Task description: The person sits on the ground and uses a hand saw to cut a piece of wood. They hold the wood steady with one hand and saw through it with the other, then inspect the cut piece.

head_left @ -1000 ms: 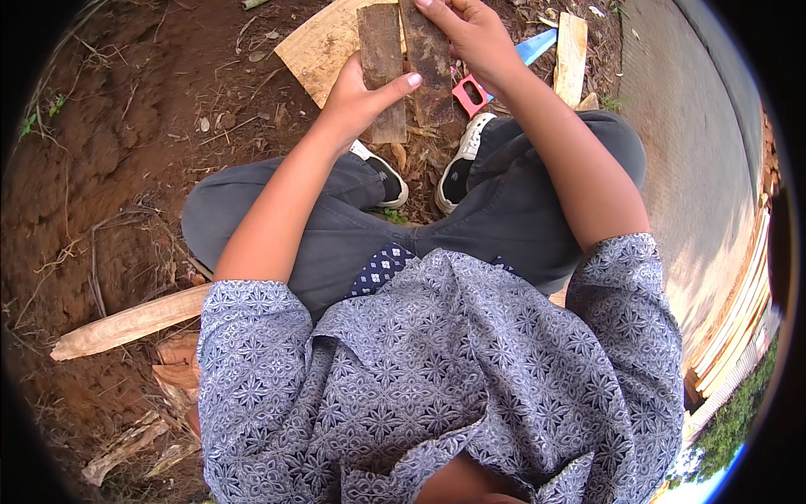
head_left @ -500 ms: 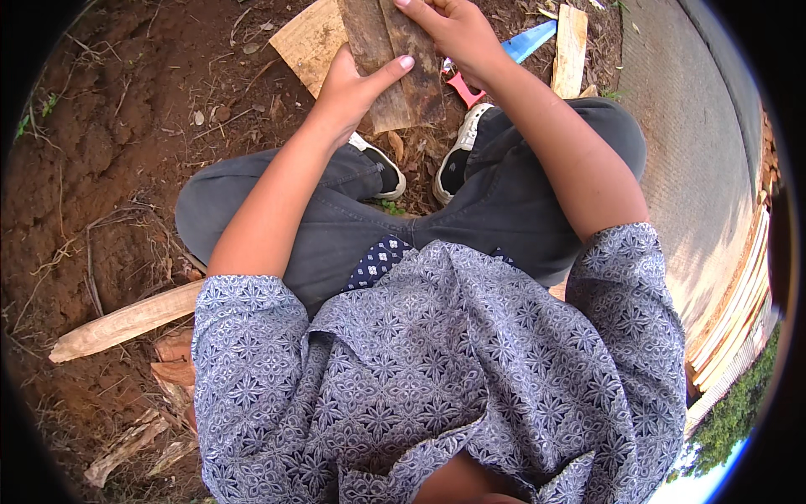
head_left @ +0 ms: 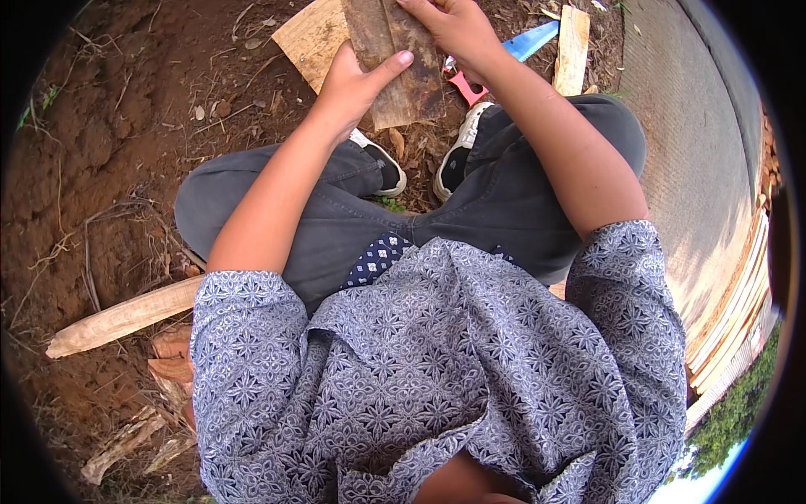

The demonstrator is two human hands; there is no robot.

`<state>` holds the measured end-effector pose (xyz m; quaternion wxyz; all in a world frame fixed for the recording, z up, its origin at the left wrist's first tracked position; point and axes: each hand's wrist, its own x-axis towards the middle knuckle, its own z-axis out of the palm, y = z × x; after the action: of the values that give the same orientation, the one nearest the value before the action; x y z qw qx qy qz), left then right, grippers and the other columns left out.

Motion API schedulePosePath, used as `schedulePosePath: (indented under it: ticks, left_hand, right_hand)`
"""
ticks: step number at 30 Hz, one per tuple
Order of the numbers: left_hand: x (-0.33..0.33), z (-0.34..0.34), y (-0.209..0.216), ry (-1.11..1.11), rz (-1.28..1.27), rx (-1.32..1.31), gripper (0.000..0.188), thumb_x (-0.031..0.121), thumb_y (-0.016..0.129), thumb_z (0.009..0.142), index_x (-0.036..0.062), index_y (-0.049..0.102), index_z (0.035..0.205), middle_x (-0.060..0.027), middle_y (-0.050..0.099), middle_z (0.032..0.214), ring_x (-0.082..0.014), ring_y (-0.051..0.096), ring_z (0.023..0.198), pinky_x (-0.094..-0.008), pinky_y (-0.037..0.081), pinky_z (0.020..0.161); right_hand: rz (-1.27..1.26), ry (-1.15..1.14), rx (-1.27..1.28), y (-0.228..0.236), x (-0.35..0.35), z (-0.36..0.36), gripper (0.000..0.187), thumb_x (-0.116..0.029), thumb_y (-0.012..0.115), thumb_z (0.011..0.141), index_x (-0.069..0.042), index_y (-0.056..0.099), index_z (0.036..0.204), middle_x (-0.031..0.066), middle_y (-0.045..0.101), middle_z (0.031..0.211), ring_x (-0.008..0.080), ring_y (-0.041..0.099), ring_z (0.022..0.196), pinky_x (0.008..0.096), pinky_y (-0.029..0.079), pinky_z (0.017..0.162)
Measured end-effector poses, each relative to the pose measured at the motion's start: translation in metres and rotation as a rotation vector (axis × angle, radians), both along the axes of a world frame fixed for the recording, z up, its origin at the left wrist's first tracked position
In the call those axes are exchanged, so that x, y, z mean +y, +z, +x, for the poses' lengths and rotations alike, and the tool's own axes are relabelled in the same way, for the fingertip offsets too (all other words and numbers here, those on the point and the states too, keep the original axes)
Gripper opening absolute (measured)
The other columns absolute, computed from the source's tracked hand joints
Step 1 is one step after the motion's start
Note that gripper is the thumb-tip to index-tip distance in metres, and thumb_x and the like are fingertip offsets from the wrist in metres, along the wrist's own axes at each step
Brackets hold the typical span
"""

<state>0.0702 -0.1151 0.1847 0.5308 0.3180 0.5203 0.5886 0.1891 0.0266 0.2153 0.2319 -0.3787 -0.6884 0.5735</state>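
Note:
Two dark, weathered wooden boards (head_left: 407,92) lie against each other in front of me, one seeming to overlap the other; their far ends are cut off by the picture's upper edge. My left hand (head_left: 348,92) is closed on their left side, its thumb pressed across the face and its fingers hidden underneath. My right hand (head_left: 460,35) grips the right edge farther up, thumb on top. A lighter wooden board (head_left: 311,44) lies on the ground beyond my left hand. Under my right forearm is a handsaw with a blue blade (head_left: 531,40) and a red-pink handle (head_left: 467,89).
A pale wood piece (head_left: 572,50) lies right of the saw. A long split of wood (head_left: 130,317) and broken bark-like chunks (head_left: 126,441) rest on the brown soil at left. Grey paving (head_left: 680,151) runs along the right, with stacked wooden strips (head_left: 735,307) beyond it.

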Motion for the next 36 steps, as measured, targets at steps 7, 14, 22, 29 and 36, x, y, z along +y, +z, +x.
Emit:
schedulePosePath:
  ticks: [7,14,22,29,36]
  left_hand:
    - [0.0003,-0.0003,-0.0011,-0.016,0.007,-0.021,0.053,0.023,0.076,0.096,-0.0018,0.049,0.135,-0.0126,0.067,0.124,-0.0184,0.068,0.11,-0.0348,0.058,0.093]
    - [0.0019,-0.0021,-0.0029,-0.016,0.025,0.015,0.054,0.023,0.077,0.096,-0.0012,0.049,0.135,-0.0118,0.066,0.124,-0.0184,0.067,0.111,-0.0347,0.057,0.094]
    - [0.001,-0.0005,-0.001,-0.028,0.01,-0.027,0.052,0.021,0.076,0.097,-0.0004,0.049,0.135,-0.0113,0.066,0.124,-0.0181,0.067,0.112,-0.0351,0.057,0.095]
    - [0.0,0.0009,0.0001,-0.014,-0.027,-0.045,0.051,0.02,0.075,0.097,-0.0006,0.049,0.135,-0.0113,0.066,0.124,-0.0187,0.067,0.112,-0.0353,0.058,0.095]
    - [-0.0001,0.0006,-0.002,-0.012,-0.031,-0.072,0.052,0.019,0.075,0.097,0.0003,0.048,0.136,-0.0111,0.065,0.126,-0.0187,0.067,0.113,-0.0352,0.057,0.096]
  right_hand:
    - [-0.021,-0.009,-0.027,0.0012,-0.0005,0.0004,0.044,-0.04,0.066,0.102,0.002,0.074,0.092,-0.0013,0.063,0.073,0.0064,0.053,0.068,0.0285,0.044,0.06]
    - [-0.039,-0.006,0.001,-0.0003,-0.0007,0.0014,0.043,-0.039,0.066,0.103,0.002,0.075,0.094,-0.0012,0.064,0.075,0.0065,0.054,0.068,0.0282,0.045,0.06]
    - [-0.059,-0.004,0.021,0.0006,-0.0024,0.0003,0.042,-0.038,0.065,0.103,0.002,0.075,0.094,-0.0017,0.064,0.074,0.0061,0.053,0.066,0.0276,0.043,0.058]
    - [-0.035,-0.001,-0.039,0.0006,-0.0028,0.003,0.041,-0.038,0.067,0.102,0.0,0.075,0.093,-0.0026,0.062,0.071,0.0056,0.051,0.062,0.0277,0.04,0.054]
    - [-0.032,-0.036,-0.066,-0.0038,-0.005,0.0035,0.041,-0.039,0.068,0.101,0.0,0.075,0.095,-0.0017,0.062,0.071,0.0067,0.052,0.062,0.029,0.042,0.054]
